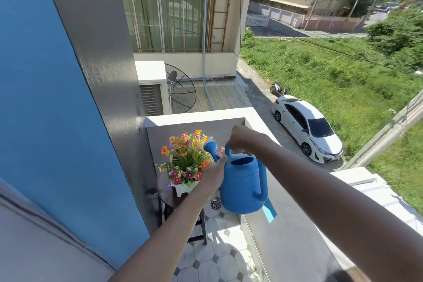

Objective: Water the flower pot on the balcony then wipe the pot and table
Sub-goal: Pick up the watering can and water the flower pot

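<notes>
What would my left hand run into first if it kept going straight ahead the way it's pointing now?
Most likely the flowers. The left hand rests on the blue watering can beside its spout and points forward toward the blooms in the white pot. Depth is hard to judge from this one view.

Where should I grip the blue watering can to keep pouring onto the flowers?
Probably as now: right hand from above on the top handle of the watering can, which arches over the opening, and left hand against the body's left side by the spout base. The spout points at the flowers, so that steadies the tilt.
</notes>
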Available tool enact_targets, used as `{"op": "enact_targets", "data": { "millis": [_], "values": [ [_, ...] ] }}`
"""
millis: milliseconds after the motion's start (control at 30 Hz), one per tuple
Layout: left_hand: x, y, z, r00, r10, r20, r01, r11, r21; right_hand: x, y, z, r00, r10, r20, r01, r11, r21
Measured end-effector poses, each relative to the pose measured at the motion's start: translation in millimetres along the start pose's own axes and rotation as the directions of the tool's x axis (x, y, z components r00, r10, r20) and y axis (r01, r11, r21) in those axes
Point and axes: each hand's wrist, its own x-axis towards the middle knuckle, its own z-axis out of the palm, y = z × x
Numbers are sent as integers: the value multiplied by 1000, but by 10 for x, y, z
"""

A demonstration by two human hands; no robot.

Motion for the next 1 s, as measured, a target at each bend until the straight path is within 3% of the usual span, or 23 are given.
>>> {"op": "enact_targets", "data": {
  "millis": [400,1000],
  "values": [
    [55,-30,-182,997,14,-73,-16,1000,-24,123,-150,30,999,-16,-29,20,989,145],
    [-91,-143,-547,987,2,-162,5,999,45,98,-578,90,997,-72,-16,73,984,161]
  ]
}}
